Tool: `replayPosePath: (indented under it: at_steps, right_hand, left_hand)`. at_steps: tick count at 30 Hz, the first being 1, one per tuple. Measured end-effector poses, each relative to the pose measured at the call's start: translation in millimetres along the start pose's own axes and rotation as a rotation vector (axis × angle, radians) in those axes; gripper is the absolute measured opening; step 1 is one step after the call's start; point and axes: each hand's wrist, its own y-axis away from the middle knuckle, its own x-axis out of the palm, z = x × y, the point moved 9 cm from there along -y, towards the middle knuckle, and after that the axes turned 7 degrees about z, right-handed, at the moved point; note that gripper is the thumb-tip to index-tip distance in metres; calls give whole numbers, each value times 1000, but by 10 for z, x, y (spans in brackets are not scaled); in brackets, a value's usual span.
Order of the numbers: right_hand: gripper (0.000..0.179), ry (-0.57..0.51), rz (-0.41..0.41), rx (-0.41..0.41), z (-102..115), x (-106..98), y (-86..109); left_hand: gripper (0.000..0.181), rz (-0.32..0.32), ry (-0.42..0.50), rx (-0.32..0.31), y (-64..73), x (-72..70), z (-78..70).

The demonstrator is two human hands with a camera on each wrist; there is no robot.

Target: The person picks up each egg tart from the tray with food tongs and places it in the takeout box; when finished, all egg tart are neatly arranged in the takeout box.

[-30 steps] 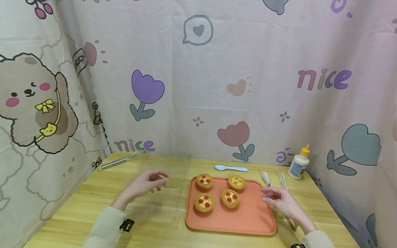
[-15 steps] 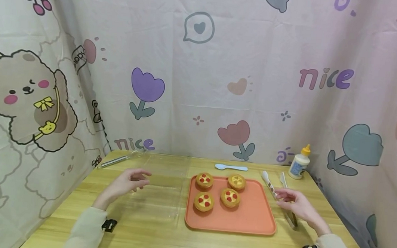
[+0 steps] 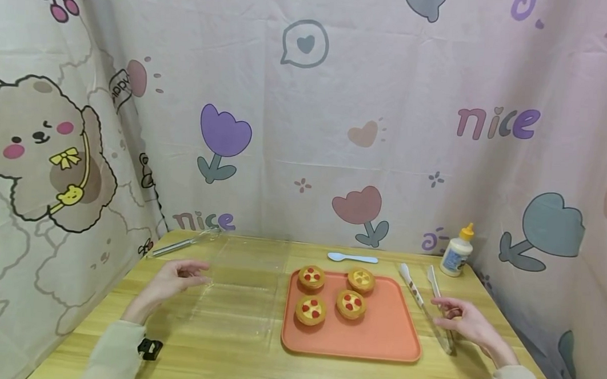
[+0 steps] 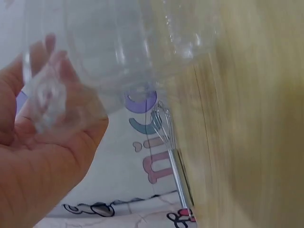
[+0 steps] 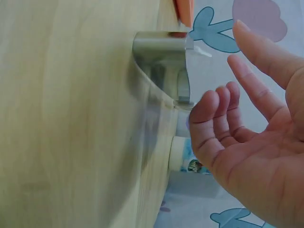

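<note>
My left hand (image 3: 172, 284) hovers with loosely bent fingers at the left side of a clear plastic box (image 3: 241, 301). In the left wrist view, the see-through plastic (image 4: 109, 42) overlaps its fingers. My right hand (image 3: 469, 323) is over the metal tongs (image 3: 413, 287), its fingers spread and holding nothing. The tongs' curved metal bend (image 5: 161, 57) shows beside those fingers in the right wrist view. Between the hands lies an orange tray (image 3: 383, 331) with several small tarts, one of them a red-topped tart (image 3: 310, 310), grouped toward its left and back.
Behind the tray lies a light-blue spoon (image 3: 352, 258). A white bottle with a yellow nozzle (image 3: 455, 256) stands at the back right. At the back left a metal whisk (image 3: 179, 247) lies near the box. Patterned curtains (image 3: 307, 127) enclose the wooden table (image 3: 232, 369).
My left hand has moved left from over the clear box to its left side. My right hand has moved right, from the tray's right edge to above the tongs.
</note>
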Motion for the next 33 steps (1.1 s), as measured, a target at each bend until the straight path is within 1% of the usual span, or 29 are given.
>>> replayPosePath:
  at_steps: [3, 7, 9, 12, 18, 20, 25, 30, 33]
  right_hand:
    - [60, -2, 37, 14, -58, 28, 8]
    - [62, -6, 101, 1, -113, 84, 6]
    - [63, -7, 123, -13, -135, 100, -7]
    - [64, -11, 144, -12, -173, 117, -28]
    - [69, -23, 197, 12, -220, 146, -50]
    - [70, -12, 203, 23, -222, 141, -55]
    - [74, 5, 207, 41, -231, 140, -97]
    - [78, 19, 194, 49, -252, 150, -133]
    - [77, 28, 175, 64, -257, 161, -142]
  left_hand:
    - [42, -22, -8, -6, 17, -67, 44]
    - [47, -12, -37, -41, 52, -114, 163]
    - [50, 4, -47, -54, 77, -126, 226]
    - [55, 32, -22, -81, 101, -130, 332]
    - [58, 121, 42, -79, 101, -85, 480]
    - [59, 141, 72, -75, 101, -70, 509]
    - [63, 158, 160, -102, 106, -51, 565]
    - [63, 163, 203, -121, 102, -38, 582]
    - [62, 170, 231, -121, 106, -22, 594]
